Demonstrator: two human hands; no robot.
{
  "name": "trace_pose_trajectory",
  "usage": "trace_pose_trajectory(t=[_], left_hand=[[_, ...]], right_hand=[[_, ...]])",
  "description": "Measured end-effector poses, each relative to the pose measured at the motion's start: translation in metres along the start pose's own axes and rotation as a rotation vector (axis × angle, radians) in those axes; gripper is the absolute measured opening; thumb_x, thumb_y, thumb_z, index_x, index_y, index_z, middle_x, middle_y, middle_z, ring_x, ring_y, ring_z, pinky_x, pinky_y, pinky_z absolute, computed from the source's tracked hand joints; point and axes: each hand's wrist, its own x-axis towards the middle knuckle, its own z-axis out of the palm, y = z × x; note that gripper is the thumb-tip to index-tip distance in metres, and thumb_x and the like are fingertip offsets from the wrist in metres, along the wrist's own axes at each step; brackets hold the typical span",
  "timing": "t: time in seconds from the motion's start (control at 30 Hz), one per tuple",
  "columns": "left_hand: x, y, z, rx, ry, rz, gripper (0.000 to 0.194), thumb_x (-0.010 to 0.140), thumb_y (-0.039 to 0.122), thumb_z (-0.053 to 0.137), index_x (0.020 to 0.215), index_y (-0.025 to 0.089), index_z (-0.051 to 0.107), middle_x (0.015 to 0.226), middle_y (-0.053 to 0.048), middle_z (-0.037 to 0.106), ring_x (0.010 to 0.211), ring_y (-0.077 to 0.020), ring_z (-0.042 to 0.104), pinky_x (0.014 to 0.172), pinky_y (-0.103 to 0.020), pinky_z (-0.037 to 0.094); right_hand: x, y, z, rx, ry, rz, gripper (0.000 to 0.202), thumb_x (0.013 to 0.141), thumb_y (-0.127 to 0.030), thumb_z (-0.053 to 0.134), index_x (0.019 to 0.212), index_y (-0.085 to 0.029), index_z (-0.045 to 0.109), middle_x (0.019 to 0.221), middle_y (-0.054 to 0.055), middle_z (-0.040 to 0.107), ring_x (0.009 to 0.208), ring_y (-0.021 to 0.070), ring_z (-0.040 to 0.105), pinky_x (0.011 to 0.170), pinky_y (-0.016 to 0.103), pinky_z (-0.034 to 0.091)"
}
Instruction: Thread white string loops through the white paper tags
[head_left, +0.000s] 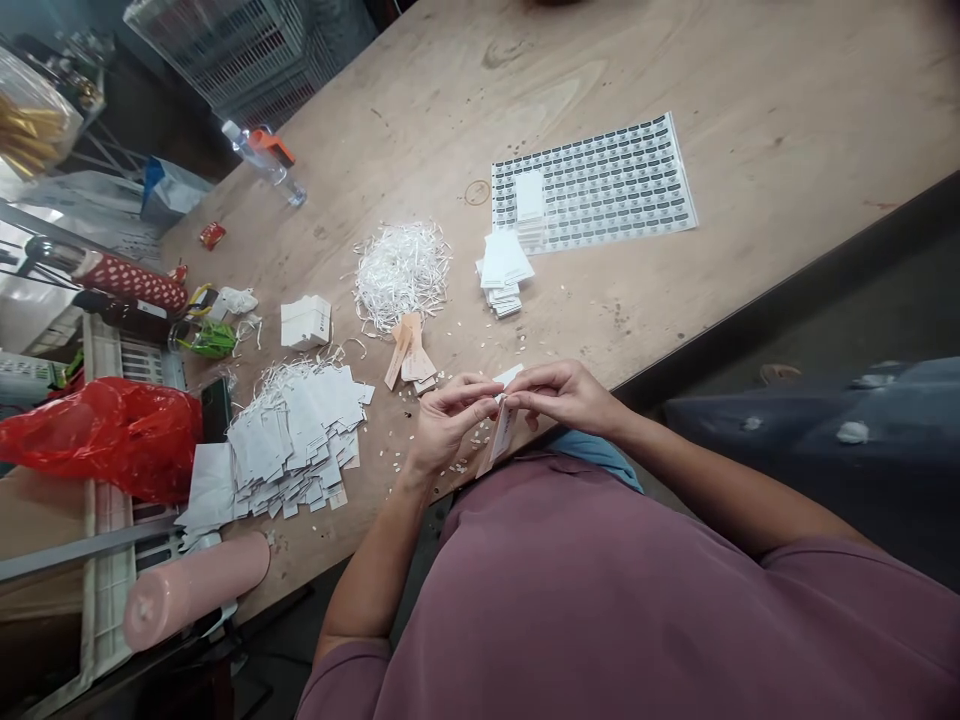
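My left hand [452, 420] and my right hand [562, 394] meet at the table's near edge, fingertips pinched together on a small paper tag [504, 432] that hangs down between them. Just left of my left hand lie tan paper strips [410, 350]. Beyond them is a heap of white strings [402, 274]. A large pile of white cards [296, 430] spreads to the left. Further back, a small stack of white cards [505, 262] lies beside a printed sticker sheet [615, 190]. What the fingertips do at the tag's top is too small to tell.
On the left are a pink bottle [196, 590], a red plastic bag [105, 435], a dark phone [217, 410] and a white box [305, 322]. A clear bottle [266, 165] lies near the far edge by an orange object [271, 146]. Small white bits dot the wooden table [750, 130].
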Motion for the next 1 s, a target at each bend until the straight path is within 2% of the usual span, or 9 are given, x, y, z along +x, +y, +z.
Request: trace_pose_trajectory(t=[0.2, 0.5, 0.57, 0.63, 0.7, 0.73, 0.9, 1.0], left_hand=[[-0.005, -0.010, 0.002, 0.033, 0.084, 0.091, 0.008, 0.079, 0.024, 0.082, 0.087, 0.025, 0.084, 0.088, -0.005, 0.069, 0.086, -0.0132, 0.063, 0.077, -0.024, 0.051], [-0.005, -0.007, -0.003, -0.049, 0.021, 0.056, 0.005, 0.077, 0.024, 0.083, 0.079, 0.020, 0.081, 0.085, -0.004, 0.065, 0.082, -0.0122, 0.061, 0.075, -0.023, 0.049], [-0.005, -0.004, -0.002, -0.134, 0.030, 0.027, 0.011, 0.078, 0.027, 0.083, 0.077, 0.018, 0.077, 0.090, -0.004, 0.066, 0.075, -0.0093, 0.059, 0.071, -0.022, 0.049], [-0.006, -0.001, -0.001, -0.239, 0.053, -0.003, 0.016, 0.080, 0.031, 0.081, 0.078, 0.017, 0.073, 0.103, -0.005, 0.069, 0.068, -0.0067, 0.058, 0.068, -0.022, 0.049], [-0.008, 0.001, 0.001, -0.320, 0.088, -0.014, 0.022, 0.082, 0.036, 0.080, 0.081, 0.017, 0.068, 0.111, -0.007, 0.072, 0.066, -0.0071, 0.060, 0.067, -0.024, 0.051], [-0.009, 0.001, 0.002, -0.347, 0.109, -0.006, 0.023, 0.082, 0.037, 0.080, 0.082, 0.018, 0.066, 0.108, -0.007, 0.074, 0.066, -0.0082, 0.062, 0.067, -0.025, 0.053], [-0.010, 0.000, 0.005, -0.406, 0.222, 0.025, 0.024, 0.079, 0.035, 0.083, 0.083, 0.019, 0.067, 0.075, 0.000, 0.072, 0.061, -0.0080, 0.063, 0.062, -0.020, 0.054], [-0.011, 0.002, 0.005, -0.428, 0.264, -0.038, 0.027, 0.070, 0.031, 0.090, 0.085, 0.018, 0.073, 0.073, 0.000, 0.073, 0.061, -0.0072, 0.065, 0.061, -0.017, 0.055]], right_hand=[[0.001, -0.004, 0.000, -0.177, -0.072, -0.092, 0.025, 0.082, -0.040, 0.078, 0.081, -0.015, 0.080, 0.071, 0.003, 0.073, 0.047, 0.0075, 0.055, 0.041, 0.019, 0.046], [0.003, -0.009, 0.002, -0.255, -0.171, -0.040, 0.032, 0.084, -0.045, 0.075, 0.083, -0.012, 0.078, 0.068, 0.003, 0.069, 0.049, 0.0084, 0.055, 0.045, 0.021, 0.046], [0.003, -0.009, 0.000, -0.226, -0.182, -0.036, 0.032, 0.086, -0.045, 0.072, 0.090, -0.014, 0.078, 0.072, 0.002, 0.069, 0.051, 0.0088, 0.056, 0.047, 0.022, 0.048], [0.001, -0.008, -0.002, -0.166, -0.157, -0.030, 0.034, 0.090, -0.046, 0.068, 0.104, -0.016, 0.075, 0.074, 0.001, 0.068, 0.054, 0.0095, 0.058, 0.051, 0.023, 0.051], [-0.002, -0.007, -0.006, -0.111, -0.106, -0.032, 0.037, 0.092, -0.045, 0.066, 0.117, -0.018, 0.069, 0.072, -0.001, 0.065, 0.058, 0.0102, 0.060, 0.055, 0.023, 0.052], [-0.003, -0.006, -0.008, -0.095, -0.079, -0.033, 0.037, 0.091, -0.045, 0.068, 0.118, -0.019, 0.066, 0.070, -0.002, 0.064, 0.060, 0.0105, 0.061, 0.057, 0.023, 0.052], [-0.005, -0.005, -0.018, -0.086, 0.030, 0.003, 0.030, 0.081, -0.045, 0.079, 0.086, -0.017, 0.071, 0.071, 0.001, 0.067, 0.065, 0.0120, 0.063, 0.064, 0.026, 0.053], [-0.005, -0.007, -0.021, -0.020, 0.031, 0.044, 0.030, 0.078, -0.044, 0.082, 0.086, -0.016, 0.077, 0.072, 0.003, 0.072, 0.066, 0.0127, 0.065, 0.067, 0.028, 0.055]])
